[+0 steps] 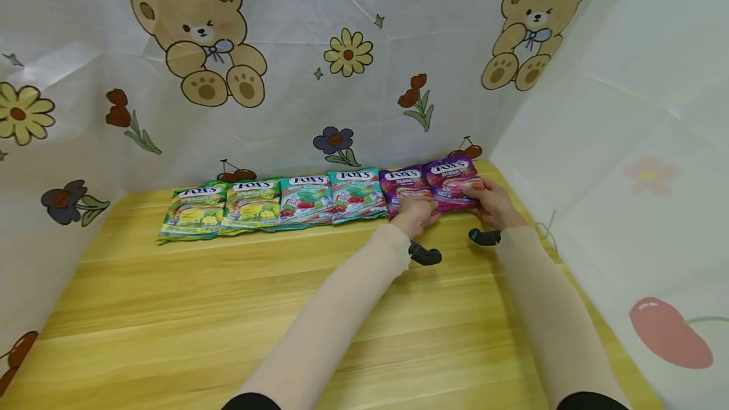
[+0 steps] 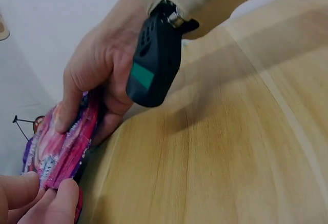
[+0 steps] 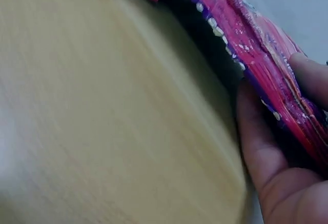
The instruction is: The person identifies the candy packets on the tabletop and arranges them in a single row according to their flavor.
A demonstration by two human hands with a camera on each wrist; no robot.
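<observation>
A row of candy bags stands along the back of the table. At its right end are two purple Fox's Berries bags, the inner one (image 1: 394, 190) and the outer one (image 1: 447, 176). My right hand (image 1: 497, 204) grips the outer bag by its right side, thumb on the front and fingers behind, as the right wrist view shows on the bag (image 3: 261, 60). My left hand (image 1: 416, 214) is at the lower edge where the purple bags meet. In the left wrist view its fingertips (image 2: 64, 198) pinch the purple bag's lower edge (image 2: 69, 157).
Left of the purple bags stand two teal Mint Blossom bags (image 1: 305, 201) and two yellow-green Spring bags (image 1: 196, 211). A white bear-print cloth (image 1: 285, 112) rises behind and at the sides. Bare wooden table (image 1: 228, 309) lies in front.
</observation>
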